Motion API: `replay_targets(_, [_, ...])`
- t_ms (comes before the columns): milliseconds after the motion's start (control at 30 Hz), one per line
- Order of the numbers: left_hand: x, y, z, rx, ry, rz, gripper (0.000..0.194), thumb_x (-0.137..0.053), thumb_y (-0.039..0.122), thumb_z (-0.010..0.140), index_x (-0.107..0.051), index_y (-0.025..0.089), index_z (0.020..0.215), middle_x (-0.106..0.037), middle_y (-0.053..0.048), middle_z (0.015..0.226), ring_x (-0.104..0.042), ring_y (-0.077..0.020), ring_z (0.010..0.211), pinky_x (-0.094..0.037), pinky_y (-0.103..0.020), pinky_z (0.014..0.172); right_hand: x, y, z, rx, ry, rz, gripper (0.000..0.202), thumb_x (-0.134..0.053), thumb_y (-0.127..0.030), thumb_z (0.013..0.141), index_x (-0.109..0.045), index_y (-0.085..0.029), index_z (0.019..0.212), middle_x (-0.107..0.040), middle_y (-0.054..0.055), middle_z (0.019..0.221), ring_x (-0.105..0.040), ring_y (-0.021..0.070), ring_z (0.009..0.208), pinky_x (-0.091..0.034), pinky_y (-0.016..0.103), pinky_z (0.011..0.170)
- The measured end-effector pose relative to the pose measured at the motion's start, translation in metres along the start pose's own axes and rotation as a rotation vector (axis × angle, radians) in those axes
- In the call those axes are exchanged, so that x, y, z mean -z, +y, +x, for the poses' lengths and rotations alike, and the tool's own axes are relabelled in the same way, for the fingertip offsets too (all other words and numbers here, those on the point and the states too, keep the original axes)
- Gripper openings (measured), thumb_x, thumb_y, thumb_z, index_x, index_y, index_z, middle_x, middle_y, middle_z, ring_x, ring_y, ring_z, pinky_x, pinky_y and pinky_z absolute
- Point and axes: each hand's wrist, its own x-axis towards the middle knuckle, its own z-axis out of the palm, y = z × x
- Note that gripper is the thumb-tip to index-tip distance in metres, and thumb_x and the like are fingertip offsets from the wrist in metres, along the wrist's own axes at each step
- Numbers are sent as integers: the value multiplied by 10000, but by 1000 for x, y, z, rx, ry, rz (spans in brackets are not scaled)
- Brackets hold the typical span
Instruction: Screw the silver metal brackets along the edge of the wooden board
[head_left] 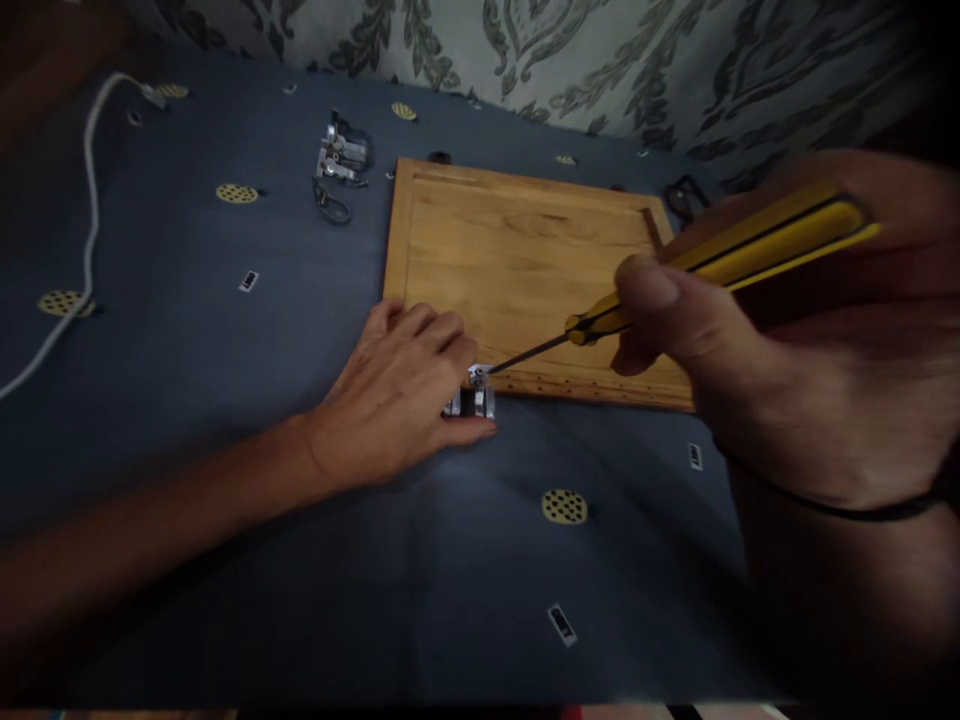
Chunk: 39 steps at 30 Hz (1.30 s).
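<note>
A yellow-handled screwdriver is gripped in my right hand, its shaft pointing down and left. The tip meets a small metal hinge at the near edge of a wooden cabinet door. My left hand lies over the door's near left corner, fingers on top and thumb along the front, holding the hinge against the edge. Part of the hinge is hidden under those fingers. Whether the tip sits in a screw is too small to tell.
More metal hinges lie on the blue patterned cloth beyond the door's left side, with a small dark loop beside them. A white cable runs down the far left. Dark glasses rest behind the door's right corner, before a patterned curtain.
</note>
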Motion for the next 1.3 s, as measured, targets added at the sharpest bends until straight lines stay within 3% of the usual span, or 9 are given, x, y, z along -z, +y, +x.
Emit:
replay_targets(133, [3, 4, 2, -6, -8, 1, 401, -714, 487, 856, -670, 126, 1026, -673, -106, 1064, -583, -316, 1088, -378, -520, 1037, -1, -10, 4, 13, -33, -105, 339, -782, -451, 794, -558, -255, 632, -570, -34, 590, -481, 128, 503, -338, 338, 510])
replay_targets(533, [2, 3, 0, -11, 19, -14, 413, -714, 499, 848, -658, 138, 1040, -662, -99, 1063, -585, -307, 1092, -370, -506, 1049, 1, -8, 9, 20, -53, -111, 346, -791, -389, 795, -567, -227, 586, -567, -50, 548, -476, 81, 479, -375, 289, 470])
replay_targets(833, [3, 3, 1, -12, 5, -8, 446, -729, 519, 834, -660, 138, 1053, -671, -102, 1080, -586, -306, 1088, -366, -509, 1053, 1, -12, 5, 50, -92, -150, 315, -742, -295, 836, -529, -269, 605, -545, -40, 572, -464, 128, 469, -394, 328, 482])
replay_targets(1100, [2, -17, -3, -36, 9, -69, 579, -754, 634, 766, -633, 149, 1058, -665, -67, 1039, -591, -268, 1053, -392, -431, 1019, -9, -3, 3, 88, 93, -166, 330, -728, -467, 841, -534, -285, 645, -580, -37, 590, -513, 146, 482, -383, 332, 479])
replay_targets(1200, [2, -24, -2, -40, -7, -102, 573, -763, 635, 753, -626, 161, 1045, -665, -56, 1044, -595, -258, 1048, -397, -417, 1018, -11, -6, 2, 127, 103, -187, 310, -696, -413, 870, -528, -285, 642, -576, -42, 597, -508, 138, 486, -390, 319, 477])
replay_targets(1300, [1, -23, -1, -51, -8, -93, 531, -774, 589, 769, -621, 166, 1051, -663, -56, 1054, -588, -264, 1068, -392, -431, 1023, -11, -9, 4, 148, 77, -110, 312, -757, -327, 820, -528, -265, 617, -564, -50, 567, -481, 114, 450, -376, 296, 443])
